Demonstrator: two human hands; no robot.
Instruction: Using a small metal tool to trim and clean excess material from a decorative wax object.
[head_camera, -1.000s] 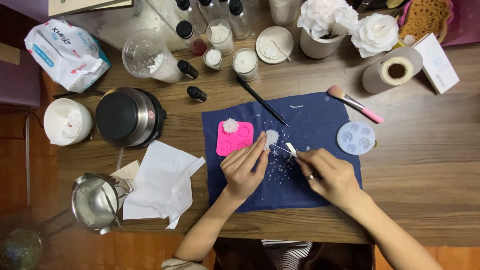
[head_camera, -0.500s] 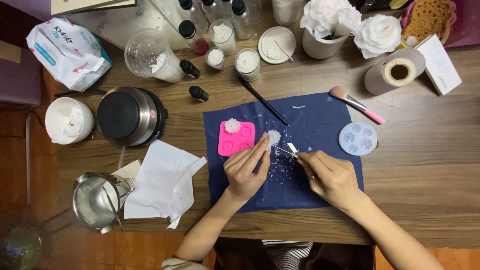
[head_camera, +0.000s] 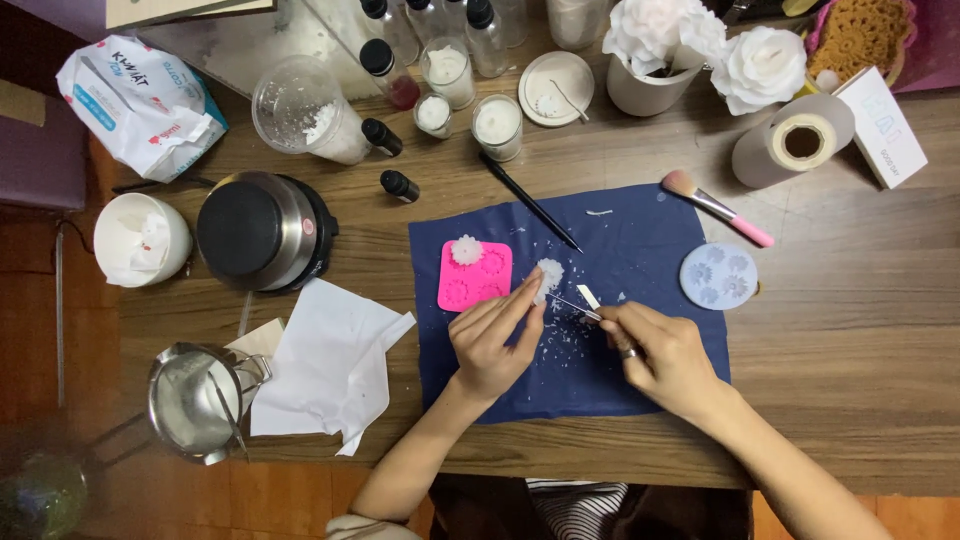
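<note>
My left hand (head_camera: 492, 340) pinches a small white wax flower (head_camera: 549, 272) with its fingertips, just right of a pink silicone mould (head_camera: 475, 283) that has another white flower in its top left cavity. My right hand (head_camera: 668, 355) grips a thin metal tool (head_camera: 572, 306) whose tip points at the flower. Both hands rest over a dark blue cloth (head_camera: 640, 250) speckled with white wax crumbs.
A round pale blue mould (head_camera: 718, 276) and a pink-handled brush (head_camera: 715, 207) lie on the cloth's right side, a black pen (head_camera: 530, 201) at its top. Left are white paper (head_camera: 325, 365), a metal pitcher (head_camera: 192, 402), a hot plate (head_camera: 262, 230). Jars, bottles and white flowers (head_camera: 700, 45) line the back.
Both hands stay in place; the left fingers shift slightly on the white flower while the tool tip keeps working at it.
</note>
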